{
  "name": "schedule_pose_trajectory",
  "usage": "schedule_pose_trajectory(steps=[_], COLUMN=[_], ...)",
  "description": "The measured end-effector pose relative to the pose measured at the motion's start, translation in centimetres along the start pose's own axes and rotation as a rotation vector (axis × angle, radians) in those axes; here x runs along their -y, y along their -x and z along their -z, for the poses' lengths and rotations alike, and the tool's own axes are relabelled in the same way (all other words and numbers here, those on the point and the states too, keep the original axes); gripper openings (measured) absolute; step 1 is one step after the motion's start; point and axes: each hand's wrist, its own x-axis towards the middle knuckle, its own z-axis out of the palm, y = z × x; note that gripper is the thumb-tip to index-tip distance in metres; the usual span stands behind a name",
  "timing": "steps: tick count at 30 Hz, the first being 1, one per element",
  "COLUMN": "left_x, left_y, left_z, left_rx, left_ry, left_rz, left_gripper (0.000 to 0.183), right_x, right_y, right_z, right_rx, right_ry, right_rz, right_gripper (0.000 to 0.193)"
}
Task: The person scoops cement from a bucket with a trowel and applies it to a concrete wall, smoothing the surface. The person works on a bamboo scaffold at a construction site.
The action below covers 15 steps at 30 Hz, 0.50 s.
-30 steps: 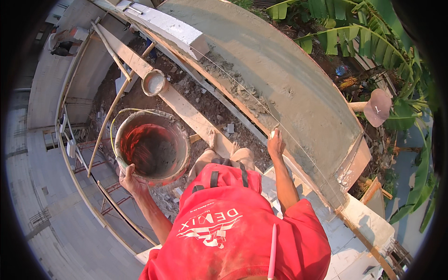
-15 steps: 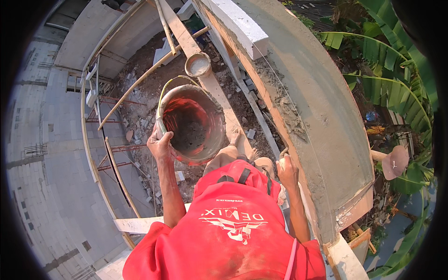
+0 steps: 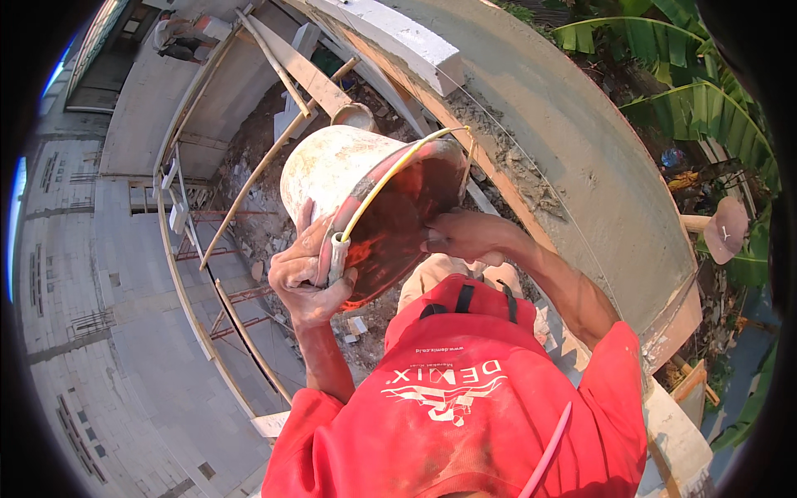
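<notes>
My left hand is closed round the rim of a mortar-smeared bucket, beside the wire handle's end. The bucket is tilted on its side, mouth facing me, its reddish inside showing. Its yellow wire handle arches across the opening. My right hand reaches into the mouth with curled fingers; what they hold is hidden in the shade. Behind the bucket, a smaller round container, partly covered, stands on a narrow plank.
To my right runs a slab of wet grey mortar edged by a wooden form board. A string line and a white block lie along it. Bamboo poles cross on the left. Rubble lies below; a person sits far left.
The bucket has been tipped over sideways and moved right. My right hand has come from beside the form board into the bucket's mouth. The view has shifted, bringing another person into sight.
</notes>
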Motion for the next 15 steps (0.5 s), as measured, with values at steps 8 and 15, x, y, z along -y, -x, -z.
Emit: schedule_pose_trajectory(steps=[8,15], left_x=[1.2,5.8], left_y=[0.8,1.3], left_z=[0.2,-3.4], left_rx=[-0.094,-0.338], left_ry=[0.192,0.524], left_rz=[0.067,0.453], left_gripper=[0.04,0.039], right_x=[1.3,-4.0], right_y=[0.5,7.5], right_z=[-4.3,-6.7], right_rx=[-0.11,-0.16], right_ry=[-0.417,-0.807], right_rz=[0.216,-0.004], right_gripper=[0.044,0.065])
